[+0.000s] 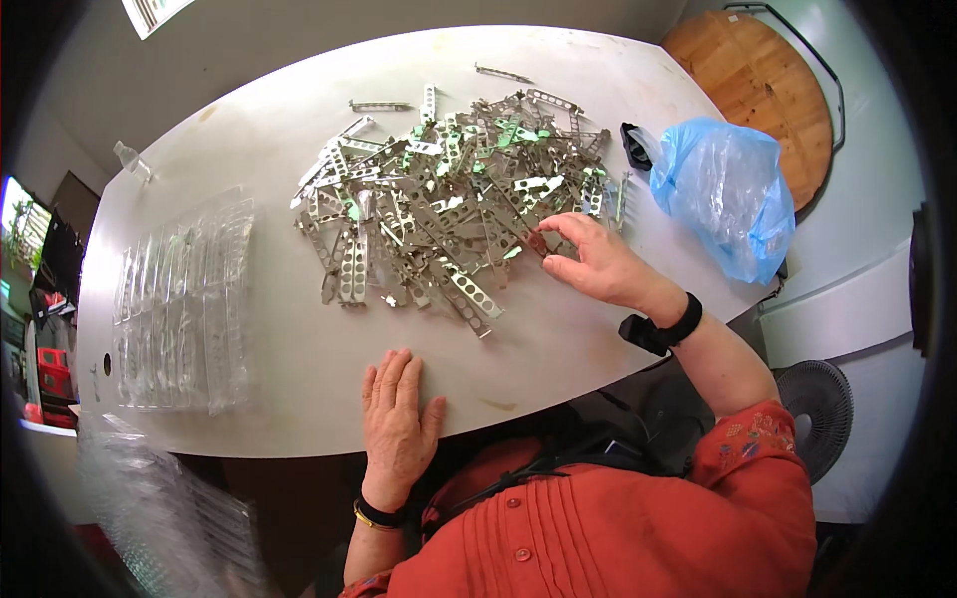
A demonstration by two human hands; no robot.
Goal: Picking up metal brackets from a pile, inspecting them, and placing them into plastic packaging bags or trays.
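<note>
Left hand (397, 414) flat — perforated metal strips (449, 199) heaped.

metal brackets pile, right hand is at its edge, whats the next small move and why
Probably close the right hand on the one bracket at its fingers and lift it clear of the pile of metal brackets. The fingertips already touch that piece, while the left hand rests flat on the table.

Clear plastic packaging trays (184, 309) lying flat at tabletop's left; crumpled blue plastic bag (726, 194) at right edge; possibly a lit screen (22, 221) far left.
</note>
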